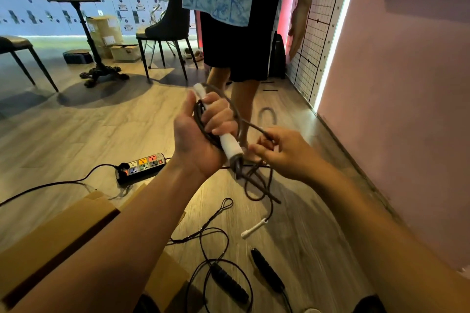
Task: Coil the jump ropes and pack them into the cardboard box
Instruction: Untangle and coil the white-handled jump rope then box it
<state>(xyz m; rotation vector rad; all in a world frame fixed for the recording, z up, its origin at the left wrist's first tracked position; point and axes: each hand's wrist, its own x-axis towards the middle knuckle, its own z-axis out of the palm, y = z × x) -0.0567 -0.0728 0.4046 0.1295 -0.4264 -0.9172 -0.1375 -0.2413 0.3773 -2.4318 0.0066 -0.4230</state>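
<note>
**Left hand** (201,134): the grip is closed around the white plastic handle (229,142) of a jump rope. Several turns of its dark brown cord (201,119) are gathered in the same palm. Holding handle and turns together appears meant to stop the coil springing apart while more cord is fed in.

**Right hand** (282,152): the grip is a fingertip pinch on a single strand just beside the left hand, evidently to guide the next turn.

**Uncoiled part:** it hangs in loose loops below both hands. The second white handle (254,229) dangles near the wooden floor (101,122); I cannot tell whether it touches.

**Judgement:** this rope is partly coiled, and the tail end is not yet wound.

**Other items:**
- A black-handled jump rope (230,284) with thin black cord lies uncoiled on the floor below the hands.
- The brown cardboard box (58,223) sits at lower left beside the left forearm. Its inside is hidden, so its contents cannot be confirmed.
- A multi-socket power strip (142,164) lies on the floor beyond the box.
- A standing person (236,33) is just ahead, and the dangling cord could snag there.
</note>
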